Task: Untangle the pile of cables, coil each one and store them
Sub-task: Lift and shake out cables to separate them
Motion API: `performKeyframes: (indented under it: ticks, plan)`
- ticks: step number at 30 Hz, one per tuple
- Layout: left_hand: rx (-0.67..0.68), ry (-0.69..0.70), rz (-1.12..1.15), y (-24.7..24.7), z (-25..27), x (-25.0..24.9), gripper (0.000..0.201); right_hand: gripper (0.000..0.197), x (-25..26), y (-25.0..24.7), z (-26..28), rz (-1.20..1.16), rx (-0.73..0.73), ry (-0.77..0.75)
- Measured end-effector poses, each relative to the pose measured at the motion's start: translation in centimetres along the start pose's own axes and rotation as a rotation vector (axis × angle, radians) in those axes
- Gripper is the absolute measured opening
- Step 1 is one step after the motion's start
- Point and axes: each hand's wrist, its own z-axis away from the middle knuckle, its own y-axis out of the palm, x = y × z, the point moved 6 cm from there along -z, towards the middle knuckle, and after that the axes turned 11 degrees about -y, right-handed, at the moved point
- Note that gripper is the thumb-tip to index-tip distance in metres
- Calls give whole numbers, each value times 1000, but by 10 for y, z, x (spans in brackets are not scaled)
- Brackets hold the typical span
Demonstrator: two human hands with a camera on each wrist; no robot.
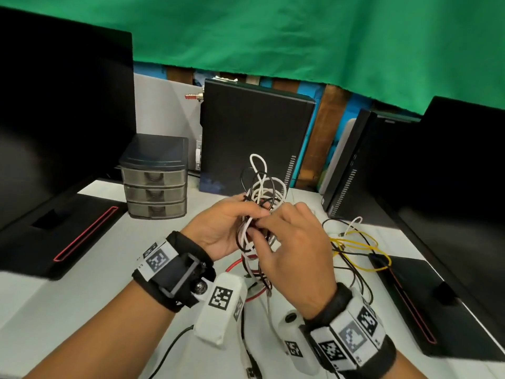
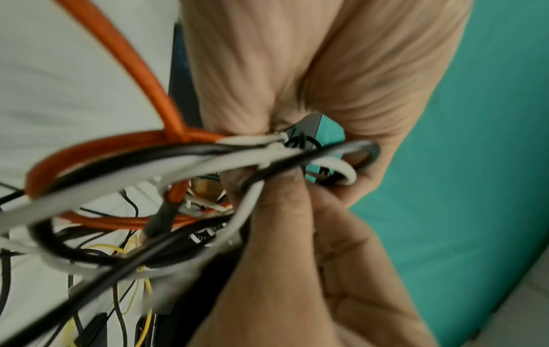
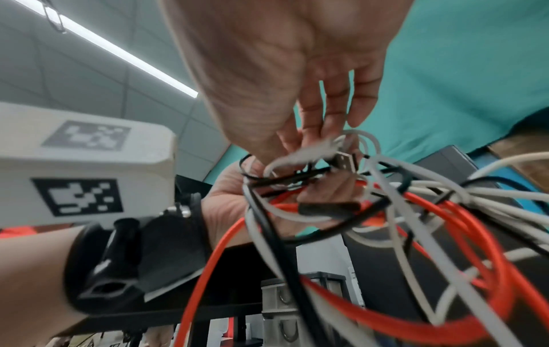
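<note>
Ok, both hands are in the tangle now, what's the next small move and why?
Probably feed the USB plug back through the nearest loop. The left hand grips the bundle of white, black and red cables above the desk, and the right hand pinches into its middle beside that plug. A free end is likely the easiest to work loose.

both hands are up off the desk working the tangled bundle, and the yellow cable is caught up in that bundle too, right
Not quite. Both the left hand and right hand do hold the tangled bundle above the desk, but the yellow cable is not in it. The head view shows it lying on the desk to the right, apart from the hands.
</note>
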Motion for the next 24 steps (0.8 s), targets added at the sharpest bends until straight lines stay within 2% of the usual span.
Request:
performKeyframes:
  ticks: [3, 6, 9, 11, 15, 17, 21, 24]
  plan:
    - [60, 27, 20, -1, 1, -4, 55, 15, -4, 0, 2, -13, -26, 27]
    - [119, 54, 11, 2, 3, -7, 48, 20, -6, 0, 0, 28, -17, 45]
    - [114, 68, -9, 6, 4, -8, 46, 17, -10, 0, -5, 61, 27, -8]
    - [51, 75, -5, 3, 2, -7, 49, 15, -12, -4, -7, 35, 48, -55]
    - [-136, 112, 7, -5, -2, -6, 76, 18, -18, -20, -11, 65, 54, -108]
    - [-173, 130, 8, -7, -3, -6, 81, 16, -24, -25, -12, 108, 53, -115]
    - [-245, 120, -61, -12, -5, -4, 78, 4, -40, -40, -22, 140, -8, -128]
    - [-305, 103, -202, -12, -4, -7, 55, 8, -48, -55, -39, 77, -92, -152]
